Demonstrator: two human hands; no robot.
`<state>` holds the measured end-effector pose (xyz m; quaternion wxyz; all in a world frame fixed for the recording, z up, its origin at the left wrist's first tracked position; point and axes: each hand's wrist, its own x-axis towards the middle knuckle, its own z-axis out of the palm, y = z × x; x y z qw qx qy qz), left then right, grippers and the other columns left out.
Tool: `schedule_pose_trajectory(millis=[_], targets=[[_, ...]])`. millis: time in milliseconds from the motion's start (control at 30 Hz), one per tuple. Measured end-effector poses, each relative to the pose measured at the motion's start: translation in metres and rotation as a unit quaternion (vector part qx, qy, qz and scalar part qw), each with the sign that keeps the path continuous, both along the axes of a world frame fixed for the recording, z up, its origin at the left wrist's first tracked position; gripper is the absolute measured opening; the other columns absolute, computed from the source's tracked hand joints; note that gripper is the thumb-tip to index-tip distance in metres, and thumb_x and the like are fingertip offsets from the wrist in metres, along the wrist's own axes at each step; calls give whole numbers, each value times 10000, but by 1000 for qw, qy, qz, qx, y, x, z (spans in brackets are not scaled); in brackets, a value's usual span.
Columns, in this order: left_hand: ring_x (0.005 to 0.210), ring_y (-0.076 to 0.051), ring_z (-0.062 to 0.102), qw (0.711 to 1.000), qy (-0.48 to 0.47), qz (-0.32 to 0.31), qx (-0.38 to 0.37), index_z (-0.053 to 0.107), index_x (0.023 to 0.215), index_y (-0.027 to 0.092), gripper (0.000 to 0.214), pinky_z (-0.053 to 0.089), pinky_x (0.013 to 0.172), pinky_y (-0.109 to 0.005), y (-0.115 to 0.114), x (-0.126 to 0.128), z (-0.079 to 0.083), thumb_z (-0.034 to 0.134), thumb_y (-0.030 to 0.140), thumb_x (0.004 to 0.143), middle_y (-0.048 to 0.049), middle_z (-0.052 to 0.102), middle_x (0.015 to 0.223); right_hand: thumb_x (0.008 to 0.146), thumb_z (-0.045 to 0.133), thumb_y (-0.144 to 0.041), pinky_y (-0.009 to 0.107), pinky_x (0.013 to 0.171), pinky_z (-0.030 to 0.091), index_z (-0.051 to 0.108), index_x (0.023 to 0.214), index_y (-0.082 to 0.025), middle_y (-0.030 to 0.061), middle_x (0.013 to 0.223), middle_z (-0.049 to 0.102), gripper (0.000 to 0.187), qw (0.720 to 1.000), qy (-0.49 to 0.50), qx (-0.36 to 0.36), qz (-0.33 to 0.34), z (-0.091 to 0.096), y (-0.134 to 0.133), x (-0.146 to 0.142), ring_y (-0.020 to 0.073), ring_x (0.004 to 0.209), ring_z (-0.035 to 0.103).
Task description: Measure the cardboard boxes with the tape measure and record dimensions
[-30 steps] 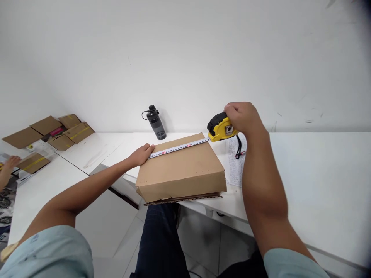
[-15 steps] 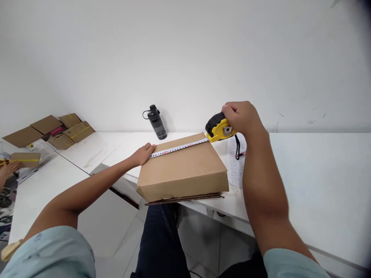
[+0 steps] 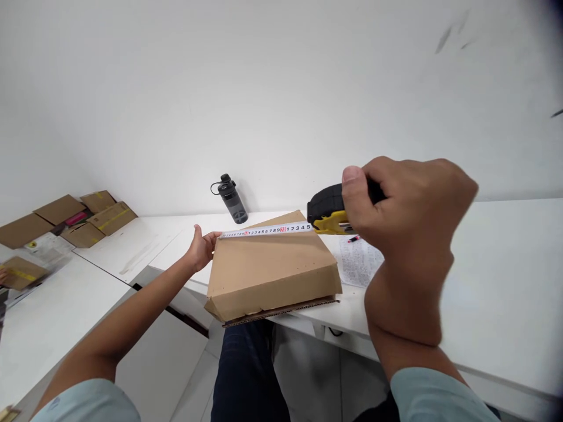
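A tape measure [image 3: 329, 211], yellow and black, is gripped in my right hand [image 3: 409, 205], which is closed around its case above the box's right side. Its white blade [image 3: 264, 230] runs out leftward across the top of a brown cardboard box [image 3: 272, 258]. At the box's left edge, my left hand [image 3: 202, 249] has its thumb raised and apart, with the index fingertip touching the blade's end. Its lower fingers are partly hidden beside the box. Under the box's near side shows a torn corrugated edge. The box rests near the front of the white table [image 3: 484, 264].
A dark water bottle [image 3: 233, 199] stands behind the box by the wall. Handwritten paper [image 3: 358, 261] with a pen [image 3: 353, 239] lies to the right. Several cardboard boxes [image 3: 109, 218] are at the far left, where another person's hand [image 3: 2, 274] shows at the edge.
My left hand has shifted off the box top to its left edge, its thumb lifting. My right hand has come closer and turned with the tape measure; the blade now spans more visibly leftward.
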<state>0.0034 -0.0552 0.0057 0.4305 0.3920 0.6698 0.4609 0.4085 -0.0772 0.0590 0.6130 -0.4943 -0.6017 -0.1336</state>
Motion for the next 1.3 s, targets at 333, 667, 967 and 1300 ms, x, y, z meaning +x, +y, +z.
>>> schedule_pose_trajectory(millis=[333, 667, 967, 1300], targets=[[871, -218, 608, 955, 270, -122, -18, 646, 939, 200, 677, 449, 784, -332, -53, 0, 9, 697, 855, 776, -32, 671, 928, 963, 470, -449, 360, 690, 212, 381, 585, -242, -2, 527, 255, 440, 994, 96, 31, -48, -4, -11, 10, 138, 525, 313], [730, -216, 589, 922, 377, -23, -82, 527, 703, 230, 794, 424, 705, -335, -96, -14, 23, 626, 1010, 593, -9, 588, 740, 1015, 448, -478, 373, 721, 238, 481, 607, -237, 15, 531, 317, 475, 993, 112, 0, -31, -7, -3, 7, 193, 578, 457], [673, -242, 612, 915, 393, -2, -88, 526, 659, 242, 798, 434, 656, -348, -104, -6, 22, 588, 1036, 603, -23, 576, 688, 943, 530, -406, 368, 726, 269, 419, 583, -232, -49, 504, 270, 415, 991, 128, -22, -40, -3, 27, -6, 111, 528, 214], [845, -376, 808, 966, 39, -31, -255, 726, 1188, 193, 968, 635, 728, -446, -107, -14, 9, 610, 1003, 671, -213, 763, 1263, 935, 545, -321, 364, 697, 219, 275, 591, -259, -53, 543, 212, 442, 985, 162, -55, -26, 2, 28, 4, 124, 580, 125]])
